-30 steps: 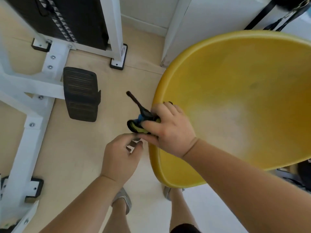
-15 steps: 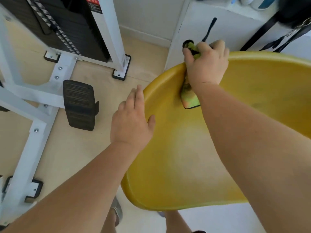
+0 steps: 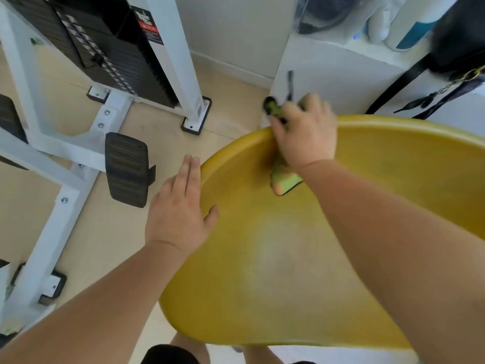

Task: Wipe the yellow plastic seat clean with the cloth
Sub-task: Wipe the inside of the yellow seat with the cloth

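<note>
There is one yellow seat (image 3: 301, 258), one cloth (image 3: 284, 178), and two hands, a left hand (image 3: 181, 214) and a right hand (image 3: 307, 137). On the floor (image 3: 110, 232) stands one weight machine (image 3: 168, 48) with one black weight stack (image 3: 110, 43). Two black foot pads (image 3: 126, 169) show, one whole and one cut off at the floor's left edge. One white cabinet (image 3: 336, 74) stands at the far right; the containers (image 3: 378, 24) on it are too blurred to count.

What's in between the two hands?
Just bare yellow plastic seat, its rim and inner slope, from the left hand up to the right hand gripping the green cloth. The head view shows this.
</note>
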### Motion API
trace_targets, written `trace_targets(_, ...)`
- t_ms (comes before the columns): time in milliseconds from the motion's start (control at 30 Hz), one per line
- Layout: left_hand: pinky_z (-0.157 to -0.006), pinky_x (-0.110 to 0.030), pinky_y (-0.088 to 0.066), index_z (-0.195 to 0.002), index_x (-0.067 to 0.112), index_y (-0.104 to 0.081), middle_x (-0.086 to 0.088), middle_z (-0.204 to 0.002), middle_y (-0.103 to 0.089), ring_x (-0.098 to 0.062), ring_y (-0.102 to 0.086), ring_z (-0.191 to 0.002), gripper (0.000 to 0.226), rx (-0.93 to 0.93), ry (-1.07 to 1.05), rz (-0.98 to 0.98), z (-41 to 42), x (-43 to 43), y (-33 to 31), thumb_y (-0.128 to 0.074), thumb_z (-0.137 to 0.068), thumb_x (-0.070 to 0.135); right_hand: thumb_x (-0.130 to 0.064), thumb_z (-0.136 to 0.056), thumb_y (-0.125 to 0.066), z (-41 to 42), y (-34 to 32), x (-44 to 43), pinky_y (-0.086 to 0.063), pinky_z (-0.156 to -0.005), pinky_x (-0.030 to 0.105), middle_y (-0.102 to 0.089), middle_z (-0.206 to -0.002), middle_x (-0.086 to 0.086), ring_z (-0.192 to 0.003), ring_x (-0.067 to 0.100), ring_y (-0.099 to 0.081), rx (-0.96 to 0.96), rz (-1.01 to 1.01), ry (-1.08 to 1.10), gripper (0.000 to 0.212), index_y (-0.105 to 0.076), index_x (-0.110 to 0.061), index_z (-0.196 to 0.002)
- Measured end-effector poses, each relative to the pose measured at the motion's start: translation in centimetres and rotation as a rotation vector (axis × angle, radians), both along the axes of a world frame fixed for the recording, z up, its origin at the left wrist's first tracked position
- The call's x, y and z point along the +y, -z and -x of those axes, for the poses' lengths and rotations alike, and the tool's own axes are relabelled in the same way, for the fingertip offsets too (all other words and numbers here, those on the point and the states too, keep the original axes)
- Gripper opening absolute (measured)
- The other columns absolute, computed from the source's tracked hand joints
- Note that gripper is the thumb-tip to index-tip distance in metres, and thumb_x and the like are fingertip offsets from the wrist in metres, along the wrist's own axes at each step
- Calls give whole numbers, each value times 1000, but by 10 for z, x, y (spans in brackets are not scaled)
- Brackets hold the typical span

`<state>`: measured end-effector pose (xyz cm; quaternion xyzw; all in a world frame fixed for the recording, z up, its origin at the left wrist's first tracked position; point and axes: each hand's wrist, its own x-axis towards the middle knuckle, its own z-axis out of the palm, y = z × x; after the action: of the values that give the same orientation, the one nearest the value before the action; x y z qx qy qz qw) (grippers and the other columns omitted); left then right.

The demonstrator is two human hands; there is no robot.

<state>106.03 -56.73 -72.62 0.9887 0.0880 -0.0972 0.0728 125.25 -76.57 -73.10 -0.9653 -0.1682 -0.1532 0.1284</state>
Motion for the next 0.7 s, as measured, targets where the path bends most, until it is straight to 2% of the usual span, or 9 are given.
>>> trace_targets(67, -90, -42, -49, -157, 15, 6, -5, -165, -9, -29, -43, -126, 98, 6, -4, 9, -1, -1, -1, -47, -88, 61, -50, -91, -56, -25, -1, -42, -37, -67, 41, -57, -92, 19, -87, 39, -56, 19, 38, 211, 40, -69, -13, -92)
trace_targets(133, -87, -40, -50, -157, 15, 5, -4, -165, -7, -28, -44, -126, 97, 11, -2, 13, -2, -2, -2, -45, -89, 61, -55, -92, -47, -33, -1, -73, -40, -78, 43, -56, -105, 19, -101, 39, -53, 80, 2, 457, 48, -69, -13, -102)
trace_targets(200, -85, -40, -51, -158, 15, 4, -4, -166, -7, -28, -44, -124, 97, 16, 8, 26, -2, 0, -3, -45, -88, 62, -56, -94, -45, -28, -3, -65, -39, -86, 43, -53, -115, 17, -109, 37, -50, 134, -82, 680, 49, -66, -14, -107)
trace_targets(233, -85, -40, -51, -158, 14, 4, -5, -166, -7, -28, -44, -124, 97, 22, 13, 37, -2, 1, -4, -45, -88, 62, -56, -95, -46, -23, -5, -47, -39, -86, 43, -53, -118, 15, -110, 37, -50, 160, -102, 720, 47, -66, -15, -108)
trace_targets(300, -85, -40, -51, -158, 15, 4, -5, -166, -5, -28, -45, -123, 99, 34, 31, 47, -3, 4, -5, -47, -87, 62, -52, -96, -50, -12, -8, 0, -37, -80, 41, -54, -112, 14, -104, 36, -51, 195, -99, 620, 41, -68, -16, -103)
trace_targets(400, -86, -41, -52, -158, 18, 6, 0, -166, 5, -29, -43, -126, 102, 55, 57, 60, -4, 5, -5, -52, -84, 60, -46, -91, -60, 21, -5, 69, -30, -67, 38, -54, -92, 11, -86, 33, -50, 148, -63, 328, 32, -68, -16, -83)
trace_targets(533, -88, -47, -52, -158, 19, -6, 2, -167, 3, -32, -42, -129, 101, 60, 60, 97, -4, 7, -6, -60, -81, 56, -45, -91, -62, 55, -1, 98, -27, -66, 37, -53, -86, 7, -80, 30, -46, 139, -93, 90, 29, -68, -19, -78)
trace_targets(633, -109, -59, -34, -158, 15, -9, -3, -166, -3, -35, -28, -144, 105, 58, 110, 25, -7, 2, -8, -65, -78, 55, -49, -94, -59, 43, 3, 70, -35, -66, 37, -54, -86, 8, -78, 30, -48, 78, -65, -96, 33, -68, -19, -82)
trace_targets(700, -115, -63, -20, -158, 10, -12, -7, -166, -6, -35, -16, -150, 106, 29, 220, -48, -19, -10, -11, -65, -77, 55, -50, -94, -59, 26, 5, 47, -38, -66, 39, -55, -87, 8, -79, 31, -50, 48, -46, -124, 33, -68, -19, -84)
